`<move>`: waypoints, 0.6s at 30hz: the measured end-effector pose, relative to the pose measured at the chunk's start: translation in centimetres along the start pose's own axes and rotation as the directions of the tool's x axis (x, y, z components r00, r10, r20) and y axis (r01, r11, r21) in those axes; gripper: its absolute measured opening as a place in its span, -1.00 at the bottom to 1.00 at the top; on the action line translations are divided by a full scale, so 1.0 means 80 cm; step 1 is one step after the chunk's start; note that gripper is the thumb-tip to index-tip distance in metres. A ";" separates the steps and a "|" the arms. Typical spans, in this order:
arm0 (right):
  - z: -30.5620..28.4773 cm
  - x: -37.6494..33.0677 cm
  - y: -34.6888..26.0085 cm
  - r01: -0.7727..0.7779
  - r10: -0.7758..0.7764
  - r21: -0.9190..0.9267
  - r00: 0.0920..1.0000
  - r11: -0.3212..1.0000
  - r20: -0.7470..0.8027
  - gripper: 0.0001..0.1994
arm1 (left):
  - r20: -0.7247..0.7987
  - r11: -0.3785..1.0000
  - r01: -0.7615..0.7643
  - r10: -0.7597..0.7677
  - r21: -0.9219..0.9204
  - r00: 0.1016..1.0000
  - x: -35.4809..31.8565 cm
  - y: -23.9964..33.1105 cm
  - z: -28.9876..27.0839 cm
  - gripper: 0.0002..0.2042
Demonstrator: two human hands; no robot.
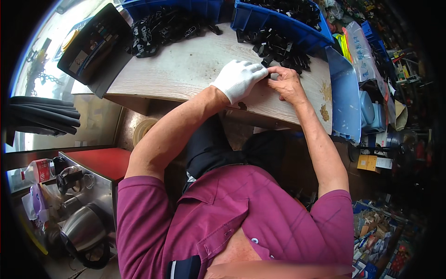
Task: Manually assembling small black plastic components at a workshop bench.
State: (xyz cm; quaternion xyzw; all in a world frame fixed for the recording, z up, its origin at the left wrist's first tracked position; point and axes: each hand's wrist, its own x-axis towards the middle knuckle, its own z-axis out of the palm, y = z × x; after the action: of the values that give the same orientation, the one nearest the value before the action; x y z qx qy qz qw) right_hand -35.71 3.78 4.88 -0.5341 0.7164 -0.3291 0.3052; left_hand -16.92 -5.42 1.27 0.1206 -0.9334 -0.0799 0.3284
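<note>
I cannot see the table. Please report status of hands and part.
Left hand, gloved, and bare right hand pinch small black part. Loose black parts just behind.

Daylight glares through the upper left, the centre is evenly lit and sharp, and fisheye edges bend into black.

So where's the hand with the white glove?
In the head view, the gloved left hand rests on the wooden table, fingertips meeting the bare right hand over a small black part.
</note>
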 end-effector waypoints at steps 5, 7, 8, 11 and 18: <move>0.004 -0.002 0.002 0.014 -0.014 -0.032 1.000 0.999 -0.009 -0.75 | 0.063 0.997 0.025 -0.030 0.066 0.998 -0.005 0.007 0.000 -0.66; 0.006 -0.002 0.002 0.015 -0.016 -0.034 1.000 0.999 -0.015 -0.75 | 0.040 0.993 0.020 -0.025 0.116 0.999 -0.012 0.007 0.004 -0.67; 0.006 -0.002 0.003 0.034 -0.034 -0.050 0.999 0.998 -0.008 -0.75 | 0.036 0.993 0.019 -0.023 0.117 0.999 -0.013 0.008 0.004 -0.67; 0.005 -0.002 0.005 0.061 -0.061 -0.062 0.998 0.996 0.005 -0.75 | 0.037 0.992 0.037 -0.042 0.123 0.998 -0.016 0.011 0.001 -0.69; -0.004 -0.014 0.011 -0.022 0.024 0.020 0.997 1.000 -0.072 -0.70 | -0.272 0.976 0.215 -0.218 -0.042 0.937 -0.014 0.003 -0.026 -0.63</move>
State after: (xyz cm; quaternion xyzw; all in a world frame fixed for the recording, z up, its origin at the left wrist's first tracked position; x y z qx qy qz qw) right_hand -36.20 5.06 4.47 -0.5106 0.7299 -0.3514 0.2882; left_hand -14.82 -5.01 2.27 0.2306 -0.8592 -0.1037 0.4448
